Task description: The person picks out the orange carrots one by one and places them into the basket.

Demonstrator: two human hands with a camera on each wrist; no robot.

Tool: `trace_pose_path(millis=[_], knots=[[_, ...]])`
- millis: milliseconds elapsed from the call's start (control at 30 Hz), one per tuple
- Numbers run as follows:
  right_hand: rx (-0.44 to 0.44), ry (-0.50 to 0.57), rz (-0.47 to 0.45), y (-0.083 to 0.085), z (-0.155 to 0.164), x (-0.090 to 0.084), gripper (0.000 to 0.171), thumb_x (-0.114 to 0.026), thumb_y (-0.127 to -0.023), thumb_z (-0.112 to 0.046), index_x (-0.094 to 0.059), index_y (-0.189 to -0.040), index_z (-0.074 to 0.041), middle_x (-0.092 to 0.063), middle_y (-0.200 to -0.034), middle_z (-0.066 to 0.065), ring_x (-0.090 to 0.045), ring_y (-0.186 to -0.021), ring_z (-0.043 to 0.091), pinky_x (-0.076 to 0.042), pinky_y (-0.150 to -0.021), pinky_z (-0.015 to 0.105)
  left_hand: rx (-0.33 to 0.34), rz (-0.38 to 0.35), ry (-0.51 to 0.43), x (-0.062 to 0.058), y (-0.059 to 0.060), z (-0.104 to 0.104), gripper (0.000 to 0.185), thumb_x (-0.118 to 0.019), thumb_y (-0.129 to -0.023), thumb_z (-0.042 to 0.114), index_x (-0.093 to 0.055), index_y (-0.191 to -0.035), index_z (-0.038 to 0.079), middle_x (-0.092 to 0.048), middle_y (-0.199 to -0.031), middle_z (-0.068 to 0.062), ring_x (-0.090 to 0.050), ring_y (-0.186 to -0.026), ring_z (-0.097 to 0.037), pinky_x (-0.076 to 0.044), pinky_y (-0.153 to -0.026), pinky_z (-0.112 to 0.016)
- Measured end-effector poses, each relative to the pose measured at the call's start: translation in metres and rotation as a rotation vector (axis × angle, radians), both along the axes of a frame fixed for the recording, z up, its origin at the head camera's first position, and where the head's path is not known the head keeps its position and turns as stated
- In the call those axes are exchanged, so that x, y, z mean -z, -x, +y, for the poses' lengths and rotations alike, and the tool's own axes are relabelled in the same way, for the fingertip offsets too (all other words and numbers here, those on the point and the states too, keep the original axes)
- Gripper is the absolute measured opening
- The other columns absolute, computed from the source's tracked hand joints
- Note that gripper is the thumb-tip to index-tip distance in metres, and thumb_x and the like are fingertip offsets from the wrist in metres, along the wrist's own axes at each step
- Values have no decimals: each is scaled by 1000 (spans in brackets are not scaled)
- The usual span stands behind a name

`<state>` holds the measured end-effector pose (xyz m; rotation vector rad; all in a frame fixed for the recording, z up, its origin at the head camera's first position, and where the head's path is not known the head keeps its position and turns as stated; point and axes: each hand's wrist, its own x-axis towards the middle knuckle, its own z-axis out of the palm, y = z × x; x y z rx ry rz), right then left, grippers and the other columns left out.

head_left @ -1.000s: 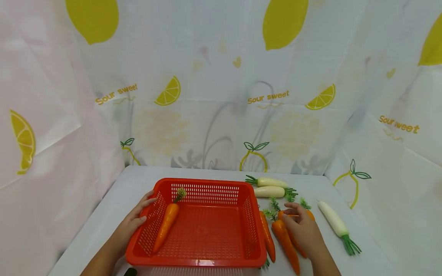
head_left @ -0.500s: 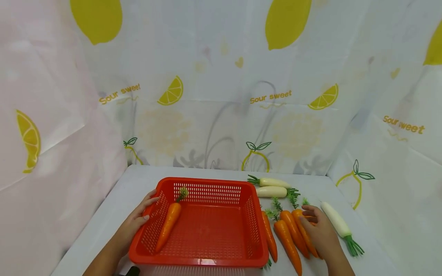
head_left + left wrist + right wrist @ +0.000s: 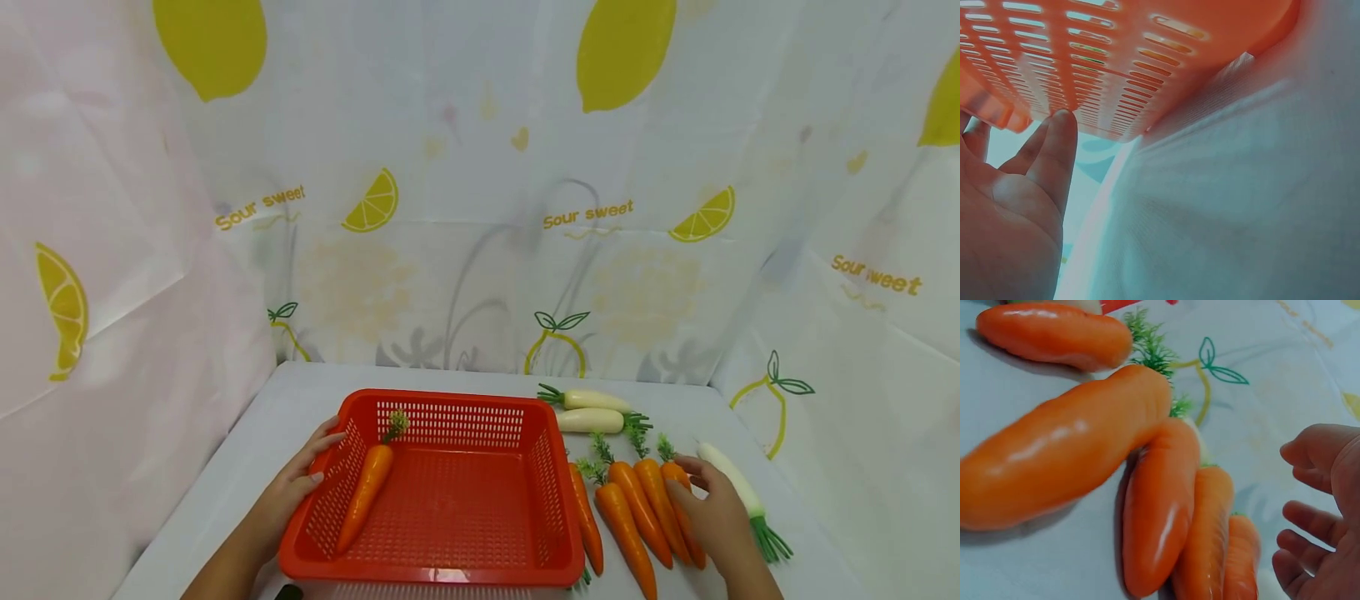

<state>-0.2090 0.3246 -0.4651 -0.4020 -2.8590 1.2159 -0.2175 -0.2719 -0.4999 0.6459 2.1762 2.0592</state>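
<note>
Carrots are the business here: one orange toy carrot (image 3: 364,497) already lies along the left side of the red slotted basket (image 3: 442,571), and four more carrots (image 3: 637,515) lie in a row on the worktop (image 3: 255,433) just right of it. The left hand (image 3: 296,492) rests relaxed against the basket's left wall, fingers straight on the rim, steadying it. The right hand (image 3: 712,510) hovers over the rightmost carrot (image 3: 684,510) with fingers loosely spread, gripping nothing. This looks like the reaching step for another carrot; the next move calls for the fingers to wrap round one carrot's body and lift it clear of its touching neighbours. Three white radishes (image 3: 592,410) lie on the far and right sides.
</note>
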Motion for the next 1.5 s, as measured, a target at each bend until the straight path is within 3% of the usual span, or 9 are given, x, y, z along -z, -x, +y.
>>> trace_pose_path(millis=[100, 500, 833, 1167, 1500], knots=[[26, 51, -46, -1, 5, 1, 66, -60, -105, -42, -41, -154, -3, -37, -161, 27, -34, -145, 50, -36, -112, 71, -4, 3, 4, -1, 0, 0, 54, -40, -109, 14, -33, -161, 3, 0, -177, -3, -23, -139, 24, -46, -104, -18], [13, 18, -111, 5, 18, 14, 69, -66, -102, -39, -41, -153, 0, -37, -158, 31, -42, -139, 54, -47, -105, 67, 17, 33, -1, 0, 0, -1, 53, -37, -109, 11, -32, -160, -1, -2, -177, 0, -21, -142, 22, -43, -106, -16], [-29, 19, -124, 5, 22, 21, 74, -67, -101, -42, -39, -155, 2, -40, -153, 37, -47, -135, 56, -51, -101, 64, 31, 14, -31, 0, -4, -1, 53, -36, -109, 11, -30, -161, -1, -3, -177, 5, -21, -141, 22, -44, -106, -18], [-30, -1, -157, -1, 22, 29, 75, -63, -103, -47, -37, -159, -4, -38, -157, 35, -43, -138, 56, -44, -107, 68, 28, 8, -13, -2, -1, 0, 53, -37, -110, 13, -31, -160, 0, 1, -177, -2, -21, -141, 23, -42, -106, -16], [-78, -41, -141, -4, 24, 27, 74, -65, -100, -50, -43, -156, -6, -42, -155, 35, -47, -135, 52, -41, -108, 70, 42, 5, -23, -1, -1, -1, 53, -36, -110, 13, -31, -161, 0, 1, -177, 0, -21, -141, 22, -45, -105, -19]])
